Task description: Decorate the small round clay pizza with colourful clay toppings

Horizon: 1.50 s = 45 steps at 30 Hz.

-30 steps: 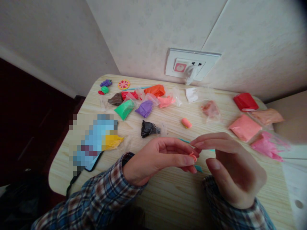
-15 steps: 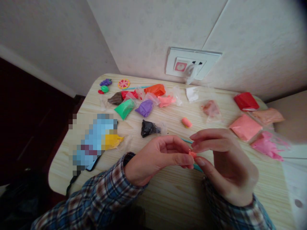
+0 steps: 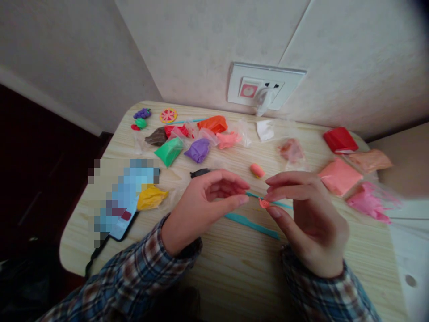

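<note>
Between the thumb and fingertips of my right hand [image 3: 311, 219] is a small coral-coloured clay piece [image 3: 264, 203] with a spiral on its face. My left hand [image 3: 208, 205] is just left of it, with thumb and fingers curved, slightly apart and holding nothing I can see. Under the hands lie a thin blue stick [image 3: 283, 205] and a flat turquoise tool [image 3: 253, 223]. A short coral clay roll [image 3: 257, 170] with some yellow at its lower edge rests beyond my fingers. My left hand partly covers a black clay bag [image 3: 199, 173].
Bags of green [image 3: 169, 151], purple [image 3: 198, 150] and yellow clay [image 3: 152, 197] lie to the left, beside a phone [image 3: 124, 226]. Small clay grapes [image 3: 142, 113] and a round pizza-like piece [image 3: 168, 116] sit at the back left. More clay packs [image 3: 341, 175] are on the right.
My left hand has let go of the coral piece and drawn back to the left. The right hand keeps it, and its spiral face now shows. The turquoise tool has come more into view.
</note>
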Tool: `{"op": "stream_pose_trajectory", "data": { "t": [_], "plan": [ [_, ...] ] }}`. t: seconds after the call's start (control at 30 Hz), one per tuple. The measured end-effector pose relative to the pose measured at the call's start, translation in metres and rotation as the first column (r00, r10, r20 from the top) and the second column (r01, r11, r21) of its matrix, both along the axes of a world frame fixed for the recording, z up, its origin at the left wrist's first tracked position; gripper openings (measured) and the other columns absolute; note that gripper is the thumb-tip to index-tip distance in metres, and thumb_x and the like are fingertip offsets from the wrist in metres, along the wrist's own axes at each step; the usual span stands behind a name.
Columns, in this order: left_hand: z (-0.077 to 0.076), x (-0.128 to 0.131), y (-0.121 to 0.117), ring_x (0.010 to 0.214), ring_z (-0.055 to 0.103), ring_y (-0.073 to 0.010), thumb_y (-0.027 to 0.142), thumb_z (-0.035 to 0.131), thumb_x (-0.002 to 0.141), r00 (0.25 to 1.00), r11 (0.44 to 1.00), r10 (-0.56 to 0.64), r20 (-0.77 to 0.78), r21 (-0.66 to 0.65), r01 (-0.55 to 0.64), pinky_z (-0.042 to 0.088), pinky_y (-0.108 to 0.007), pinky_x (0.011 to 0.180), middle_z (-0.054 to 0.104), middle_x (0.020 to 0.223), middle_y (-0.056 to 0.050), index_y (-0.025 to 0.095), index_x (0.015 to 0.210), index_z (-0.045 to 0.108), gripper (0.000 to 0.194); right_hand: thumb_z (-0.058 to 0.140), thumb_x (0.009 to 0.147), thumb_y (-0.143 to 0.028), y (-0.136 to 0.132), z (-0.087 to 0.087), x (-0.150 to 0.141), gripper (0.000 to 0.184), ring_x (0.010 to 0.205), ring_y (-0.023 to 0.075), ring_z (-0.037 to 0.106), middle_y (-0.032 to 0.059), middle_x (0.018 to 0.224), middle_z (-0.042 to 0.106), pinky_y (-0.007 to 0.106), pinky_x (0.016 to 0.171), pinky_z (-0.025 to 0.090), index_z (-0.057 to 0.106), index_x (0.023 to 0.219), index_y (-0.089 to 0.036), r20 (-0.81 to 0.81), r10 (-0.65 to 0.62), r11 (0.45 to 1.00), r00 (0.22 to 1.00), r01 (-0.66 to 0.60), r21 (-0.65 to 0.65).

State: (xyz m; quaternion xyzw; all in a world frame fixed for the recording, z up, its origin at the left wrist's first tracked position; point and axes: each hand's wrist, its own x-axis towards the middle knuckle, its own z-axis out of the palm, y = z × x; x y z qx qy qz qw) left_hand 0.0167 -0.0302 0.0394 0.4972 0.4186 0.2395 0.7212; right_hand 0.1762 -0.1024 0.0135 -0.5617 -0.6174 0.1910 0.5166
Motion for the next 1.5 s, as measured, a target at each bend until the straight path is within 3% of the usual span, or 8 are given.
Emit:
{"op": "stream_pose_trajectory", "data": {
  "t": [0.2,0.37,0.47,0.67,0.87,1.1,1.23,1.5],
  "plan": [
    [-0.001,0.002,-0.002,0.069,0.058,-0.0105,0.017,0.070,0.067,0.982,0.958,-0.158,0.108,-0.224,0.179,0.045,-0.023,0.069,0.064,0.071,0.001,0.014,0.074,0.064,0.010,0.060,0.077,-0.018,-0.001,0.000,-0.002,0.010,0.093,0.0219,0.056,0.0046,0.095,0.059,0.044,0.085,0.046,0.064,0.084,-0.024,-0.001,0.001,1.000,1.000,-0.001,0.026],
    [-0.003,0.003,-0.003,0.064,0.055,-0.0092,0.019,0.069,0.067,0.983,0.945,-0.139,0.119,-0.280,0.167,0.044,-0.023,0.068,0.061,0.064,0.002,0.013,0.069,0.063,0.009,0.060,0.078,-0.020,-0.002,0.001,-0.001,0.009,0.092,0.0219,0.056,0.0048,0.096,0.059,0.042,0.082,0.046,0.064,0.085,-0.024,0.023,0.035,0.999,0.999,-0.035,0.017],
    [-0.002,0.003,-0.002,0.064,0.055,-0.0105,0.023,0.070,0.067,0.990,0.953,-0.111,0.085,-0.274,0.130,0.045,-0.024,0.067,0.061,0.063,0.002,0.014,0.069,0.063,0.013,0.059,0.079,-0.022,-0.001,0.000,0.004,0.009,0.096,0.0227,0.055,0.0055,0.099,0.058,0.042,0.082,0.045,0.063,0.087,-0.023,0.039,-0.019,1.000,0.999,0.019,-0.010],
    [-0.004,0.004,-0.003,0.064,0.054,-0.0104,0.026,0.068,0.069,1.000,0.991,-0.007,0.027,-0.135,0.011,0.044,-0.022,0.064,0.060,0.065,0.001,0.014,0.068,0.060,0.014,0.053,0.084,-0.026,0.010,-0.015,0.014,0.017,0.097,0.0228,0.053,0.0076,0.102,0.056,0.042,0.085,0.041,0.058,0.100,-0.023,0.269,-0.195,0.966,0.943,0.232,-0.114],
    [-0.009,0.007,-0.006,0.068,0.055,-0.0118,0.023,0.061,0.075,0.980,0.970,-0.105,-0.168,0.198,0.138,0.043,-0.021,0.064,0.061,0.072,0.000,0.014,0.071,0.060,0.010,0.055,0.083,-0.029,0.021,-0.028,0.005,0.022,0.104,0.0277,0.049,0.0093,0.110,0.056,0.045,0.085,0.035,0.056,0.103,-0.021,0.529,-0.198,0.930,0.825,0.329,-0.164],
    [-0.013,0.009,-0.009,0.058,0.052,-0.0114,0.023,0.058,0.078,0.813,0.858,-0.198,-0.548,0.304,0.414,0.038,-0.022,0.056,0.062,0.069,0.000,0.016,0.074,0.063,0.010,0.050,0.086,-0.027,0.018,-0.027,0.008,0.017,0.103,0.0238,0.051,0.0077,0.106,0.057,0.042,0.087,0.035,0.058,0.100,-0.022,0.378,-0.207,0.938,0.902,0.292,-0.184],
    [-0.017,0.008,-0.009,0.062,0.055,-0.0125,0.025,0.055,0.080,0.756,0.828,-0.214,-0.619,0.295,0.476,0.038,-0.022,0.059,0.063,0.070,0.000,0.016,0.076,0.063,0.013,0.049,0.087,-0.025,0.015,-0.027,0.010,0.018,0.102,0.0220,0.052,0.0073,0.105,0.057,0.039,0.086,0.037,0.058,0.101,-0.021,0.328,-0.189,0.949,0.926,0.258,-0.180],
    [-0.021,0.009,-0.009,0.060,0.054,-0.0120,0.023,0.050,0.083,0.721,0.795,-0.167,-0.673,0.341,0.501,0.038,-0.022,0.058,0.062,0.068,0.002,0.018,0.076,0.060,0.014,0.049,0.086,-0.020,0.015,-0.031,0.004,0.019,0.104,0.0213,0.050,0.0064,0.109,0.056,0.039,0.088,0.032,0.058,0.103,-0.022,0.442,-0.185,0.930,0.878,0.302,-0.210]
  ]
}}
